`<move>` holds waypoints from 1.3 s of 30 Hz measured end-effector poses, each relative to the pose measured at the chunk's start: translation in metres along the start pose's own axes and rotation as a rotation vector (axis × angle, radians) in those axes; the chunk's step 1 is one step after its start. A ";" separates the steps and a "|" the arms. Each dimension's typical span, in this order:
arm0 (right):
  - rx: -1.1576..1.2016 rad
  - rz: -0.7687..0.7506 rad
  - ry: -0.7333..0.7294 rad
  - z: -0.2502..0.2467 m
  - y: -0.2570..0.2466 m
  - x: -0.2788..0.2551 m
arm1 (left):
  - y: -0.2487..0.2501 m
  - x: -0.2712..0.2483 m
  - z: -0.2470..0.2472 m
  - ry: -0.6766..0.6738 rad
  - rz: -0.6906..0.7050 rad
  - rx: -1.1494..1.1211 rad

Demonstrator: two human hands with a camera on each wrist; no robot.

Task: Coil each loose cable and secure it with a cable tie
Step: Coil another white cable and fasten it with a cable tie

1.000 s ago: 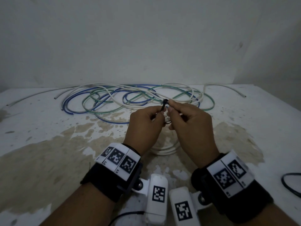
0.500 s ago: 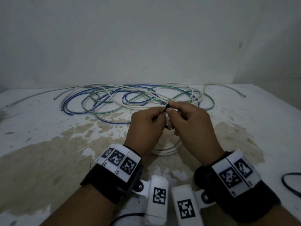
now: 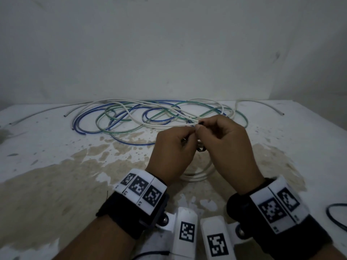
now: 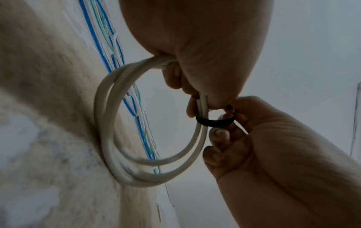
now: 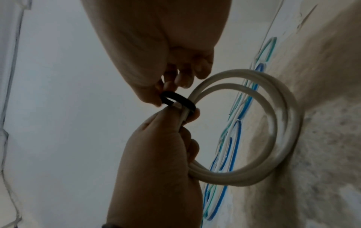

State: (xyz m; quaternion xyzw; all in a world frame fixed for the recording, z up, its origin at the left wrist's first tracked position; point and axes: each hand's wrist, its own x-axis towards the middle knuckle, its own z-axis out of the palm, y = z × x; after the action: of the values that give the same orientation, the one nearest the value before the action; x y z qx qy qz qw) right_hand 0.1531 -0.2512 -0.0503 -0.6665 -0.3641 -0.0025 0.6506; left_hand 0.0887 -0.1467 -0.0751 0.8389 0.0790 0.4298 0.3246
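A white cable wound into a coil (image 4: 109, 123) hangs from my left hand (image 3: 191, 135), whose fingers grip its strands at the top; its lower part (image 3: 197, 177) shows below both hands. A black cable tie (image 4: 213, 123) loops around the gripped strands. My right hand (image 3: 199, 128) pinches the tie (image 5: 175, 100) between thumb and fingertips, right against the left hand (image 5: 160, 154). In the head view only a small black tip of the tie (image 3: 201, 122) shows above the fingers.
Loose white, blue and green cables (image 3: 150, 113) sprawl across the back of the stained white table (image 3: 56, 175). A dark cable (image 3: 336, 212) curls at the right edge. A bare wall stands behind the table.
Both hands have drifted slightly right and away from me. The tie's black end, which stood up above the fingers, now barely shows.
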 end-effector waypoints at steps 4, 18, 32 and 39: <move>0.033 0.045 -0.069 -0.006 -0.002 0.004 | 0.001 0.000 0.003 0.022 0.082 0.070; -0.079 -0.028 -0.062 -0.007 -0.001 0.003 | 0.000 0.000 0.003 0.027 -0.055 -0.086; 0.078 0.043 0.052 -0.006 0.005 0.008 | 0.014 -0.001 0.003 -0.043 -0.169 -0.236; 0.091 0.018 0.067 -0.004 0.011 0.008 | 0.011 0.000 0.004 -0.038 -0.190 -0.314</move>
State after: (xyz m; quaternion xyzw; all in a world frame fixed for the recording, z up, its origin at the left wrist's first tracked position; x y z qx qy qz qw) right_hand 0.1664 -0.2494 -0.0551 -0.6389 -0.3355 -0.0024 0.6922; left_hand 0.0900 -0.1572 -0.0701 0.7746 0.0838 0.3884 0.4920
